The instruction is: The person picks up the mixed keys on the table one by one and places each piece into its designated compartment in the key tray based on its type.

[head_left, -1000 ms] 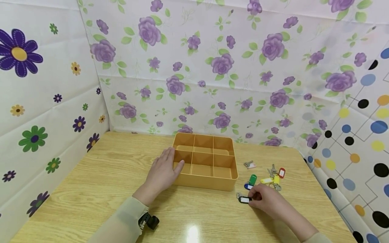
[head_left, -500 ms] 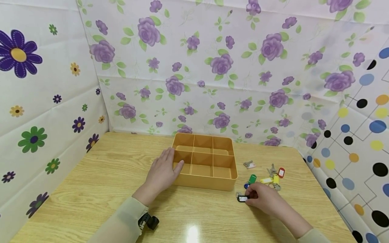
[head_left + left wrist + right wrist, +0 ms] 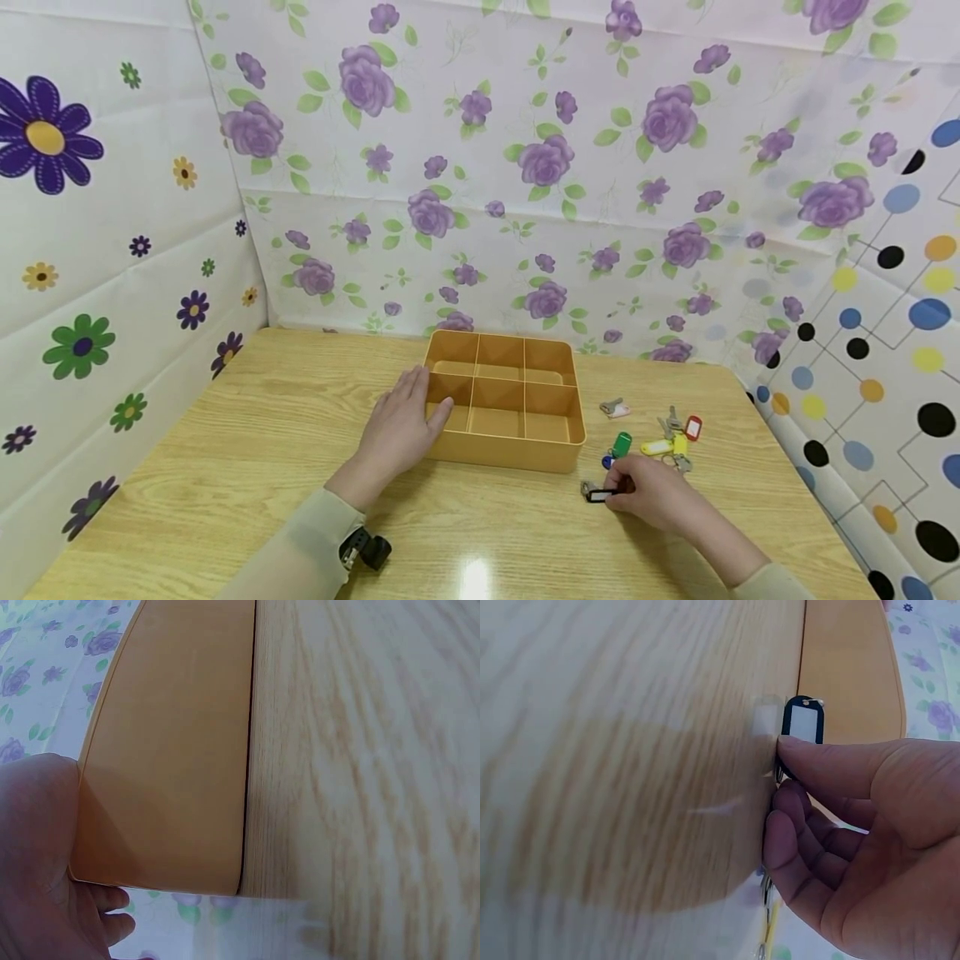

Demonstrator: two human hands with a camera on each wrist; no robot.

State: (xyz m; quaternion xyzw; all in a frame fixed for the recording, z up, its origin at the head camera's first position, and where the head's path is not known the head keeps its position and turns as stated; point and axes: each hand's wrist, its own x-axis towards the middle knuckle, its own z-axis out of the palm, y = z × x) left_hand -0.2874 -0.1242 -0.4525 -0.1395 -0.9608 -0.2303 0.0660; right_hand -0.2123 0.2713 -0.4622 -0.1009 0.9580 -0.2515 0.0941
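My left hand [image 3: 397, 425] holds the front left corner of an orange-yellow divided storage box [image 3: 506, 452], thumb over the rim and fingers along the outer left side. In the left wrist view the fingertips [image 3: 116, 926] show past the box's corner. My right hand [image 3: 651, 492] pinches a black key tag [image 3: 600, 496] between thumb and fingers, just right of the box's front corner. The tag has a white label, and its metal ring and key [image 3: 587, 487] point left. In the right wrist view the black tag stands on edge, close over the wooden table [image 3: 652, 787].
Behind my right hand lie a green tag [image 3: 622, 444], a partly hidden blue tag [image 3: 607, 462], yellow tags [image 3: 657, 447] with keys and a red tag [image 3: 693, 428]. Farther back is a key with a pale tag [image 3: 617, 408]. Patterned cloths surround the table.
My right hand has shifted slightly left with the black key tag, which has tilted more onto its edge. My left hand stays on the box.
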